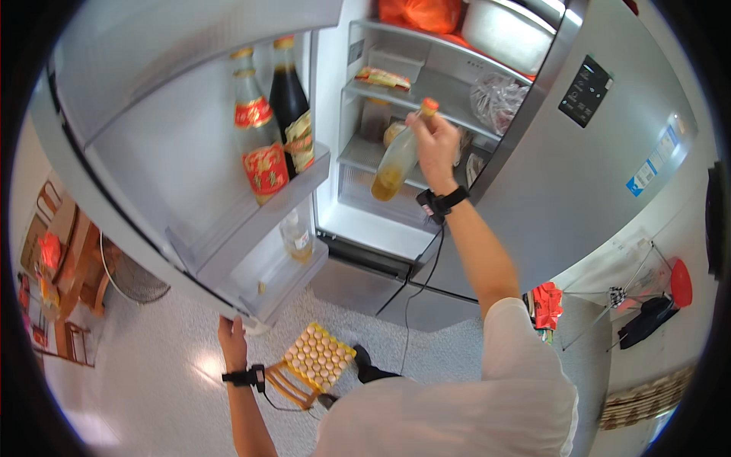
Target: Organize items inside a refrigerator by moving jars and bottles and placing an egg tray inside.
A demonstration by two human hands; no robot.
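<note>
My right hand point(437, 143) grips the neck of a clear glass bottle point(394, 168) with a red-orange cap. Some yellowish liquid lies in its bottom, and it tilts in front of the fridge shelves. My left hand point(233, 343) is at the lower edge of the open fridge door point(171, 257), its fingers partly hidden there. Two tall bottles, one with red labels point(262, 160) and one with dark liquid point(288, 97), stand in the upper door bin. A small bottle point(296, 237) stands in the lower bin.
A tray of eggs point(320, 357) rests on a wooden chair point(288, 385) near my feet. Fridge shelves hold a metal pot point(508, 40), an orange bag point(420, 14), a packet point(382, 78) and a plastic bag point(497, 103). Cables hang from both wrist straps. The other fridge door point(548, 188) is at the right.
</note>
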